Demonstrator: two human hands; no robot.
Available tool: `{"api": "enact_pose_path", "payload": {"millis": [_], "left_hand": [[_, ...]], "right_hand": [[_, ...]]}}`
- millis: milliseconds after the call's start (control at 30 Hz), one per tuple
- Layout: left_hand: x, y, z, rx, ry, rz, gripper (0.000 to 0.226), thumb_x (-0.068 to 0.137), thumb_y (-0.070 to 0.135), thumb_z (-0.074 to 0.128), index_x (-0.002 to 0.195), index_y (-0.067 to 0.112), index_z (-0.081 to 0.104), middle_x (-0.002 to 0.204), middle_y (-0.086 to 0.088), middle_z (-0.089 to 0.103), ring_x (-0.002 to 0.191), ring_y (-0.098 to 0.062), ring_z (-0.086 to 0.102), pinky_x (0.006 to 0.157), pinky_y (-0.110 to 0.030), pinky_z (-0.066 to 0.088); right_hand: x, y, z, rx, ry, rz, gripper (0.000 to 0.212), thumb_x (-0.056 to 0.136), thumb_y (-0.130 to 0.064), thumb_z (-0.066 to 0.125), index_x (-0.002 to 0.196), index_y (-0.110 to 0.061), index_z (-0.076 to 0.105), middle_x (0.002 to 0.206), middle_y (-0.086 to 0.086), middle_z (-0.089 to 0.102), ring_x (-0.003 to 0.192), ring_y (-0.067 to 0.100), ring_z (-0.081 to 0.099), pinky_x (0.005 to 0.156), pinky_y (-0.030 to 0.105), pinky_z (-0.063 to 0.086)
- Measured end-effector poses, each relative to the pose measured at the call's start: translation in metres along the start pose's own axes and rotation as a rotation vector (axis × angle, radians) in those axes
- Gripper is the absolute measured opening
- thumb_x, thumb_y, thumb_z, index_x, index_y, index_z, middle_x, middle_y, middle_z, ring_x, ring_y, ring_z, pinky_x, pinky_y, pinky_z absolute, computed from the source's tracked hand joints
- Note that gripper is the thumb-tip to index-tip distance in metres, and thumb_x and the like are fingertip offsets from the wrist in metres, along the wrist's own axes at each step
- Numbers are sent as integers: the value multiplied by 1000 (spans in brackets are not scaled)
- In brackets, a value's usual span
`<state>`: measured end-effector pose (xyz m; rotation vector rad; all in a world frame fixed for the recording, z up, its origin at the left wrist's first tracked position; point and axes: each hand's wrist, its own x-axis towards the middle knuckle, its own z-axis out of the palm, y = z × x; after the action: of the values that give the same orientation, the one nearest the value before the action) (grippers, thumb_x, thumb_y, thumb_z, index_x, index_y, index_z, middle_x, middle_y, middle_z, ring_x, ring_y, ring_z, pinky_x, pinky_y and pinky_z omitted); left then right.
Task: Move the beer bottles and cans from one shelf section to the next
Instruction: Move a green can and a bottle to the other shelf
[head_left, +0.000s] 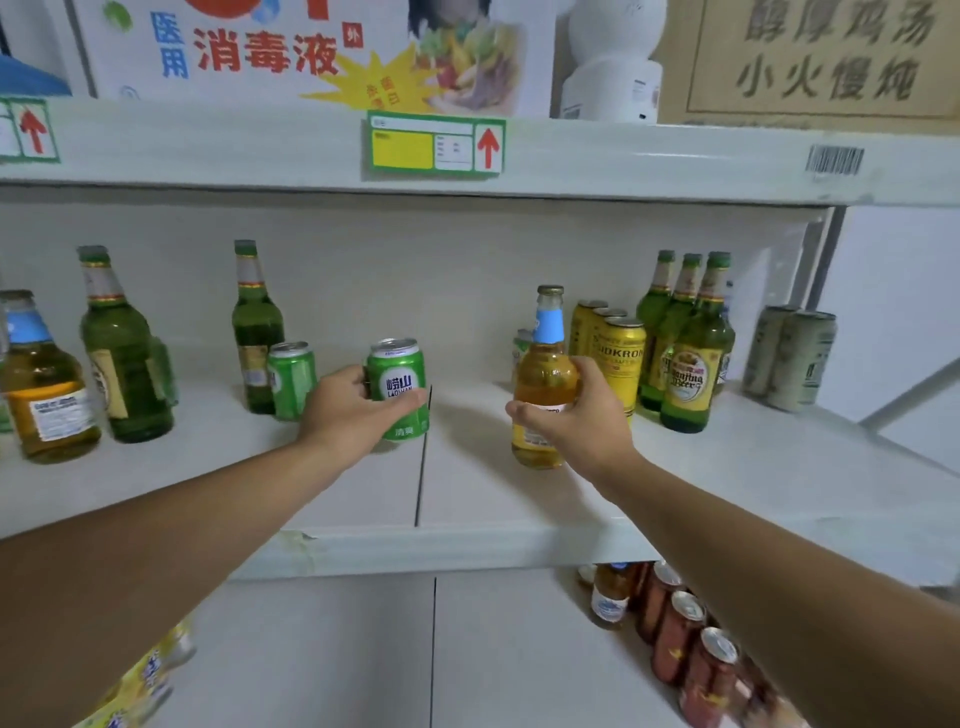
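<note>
Nearest to me, on the lower shelf at right, stands a row of reddish-brown cans with bright metal tops. Above it, my left hand wraps its fingers round a green can, a smooth printed cylinder held just left of the dark seam dividing the white shelf board. My right hand grips an amber bottle around its rounded clear-glass body; the bottle carries a pale blue neck label and sits right of the seam. I cannot tell whether either item rests on the board or is lifted. Further back, right section: yellow cans, three green glass bottles, and grey cans. Left section: a second green can, two tall green bottles, and another amber bottle. Overhead, a price tag is fixed to the upper shelf edge.
</note>
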<state>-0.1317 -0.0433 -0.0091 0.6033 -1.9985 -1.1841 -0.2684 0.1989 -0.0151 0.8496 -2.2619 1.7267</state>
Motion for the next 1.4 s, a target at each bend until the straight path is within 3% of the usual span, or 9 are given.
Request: {"api": "enact_pose_path", "payload": {"millis": [200,367,533,700,833,1033,1200,1300,1400], "left_hand": [[-10,10,24,-7,-2,67,39,70,40,100,97,25,76,95,8,83,88,-9,81,88,-42,67],[-10,11,20,30,-23,89,43,68,46,100,98,26,76,94,10,83,87,-7,80,87,-40,67],[7,2,0,30,-44,102,50,63,56,98,96,26,76,90,13,82,86,-7,80,86,-42,67],[21,-8,-7,-10,-85,106,55,58,62,96,95,26,77,89,13,82,86,-8,80,86,-43,67],[26,-15,2,8,-138,116,46,65,52,99,94,23,77,89,11,81,86,-8,77,79,-33,64],[25,-17,35,-14,-244,82,39,69,47,99,90,25,74,90,13,77,82,-3,72,63,-23,51],[24,-10,79,5,-246,40,40,68,48,99,91,23,78,91,8,80,89,-12,78,81,-34,65],[26,1,109,-5,-244,10,42,64,50,100,88,22,80,91,4,82,88,-17,80,79,-44,69],[29,17,141,18,-211,1,41,65,49,100,89,23,79,92,4,81,89,-17,80,77,-40,68]], "right_hand": [[-8,20,-23,-32,21,-26,75,63,-55,95,127,-39,59,106,-15,76,97,6,73,90,47,64],[-6,6,-27,-28,36,-16,69,59,-58,94,117,-45,58,105,-18,75,99,7,73,93,51,63],[-5,-15,-17,-7,44,7,70,69,-39,100,125,-33,59,110,-13,74,100,10,72,94,48,63],[-8,-23,-5,-33,80,51,71,68,-39,101,126,-34,60,111,-12,74,102,10,72,92,44,64],[-16,-24,-7,-51,128,94,63,68,-38,100,114,-45,58,112,-12,74,104,12,73,92,43,63],[-20,-10,-33,-129,174,118,65,65,-41,99,119,-34,65,108,-7,79,99,15,78,90,48,66],[-20,11,-74,-112,182,98,65,65,-40,99,120,-39,64,104,-12,80,95,9,78,89,43,66],[-16,27,-100,-103,182,83,60,70,-32,100,116,-41,63,97,-18,78,90,1,75,87,36,64],[-6,43,-127,-88,161,71,65,70,-35,100,124,-33,63,105,-14,76,96,4,73,88,36,63]]}}
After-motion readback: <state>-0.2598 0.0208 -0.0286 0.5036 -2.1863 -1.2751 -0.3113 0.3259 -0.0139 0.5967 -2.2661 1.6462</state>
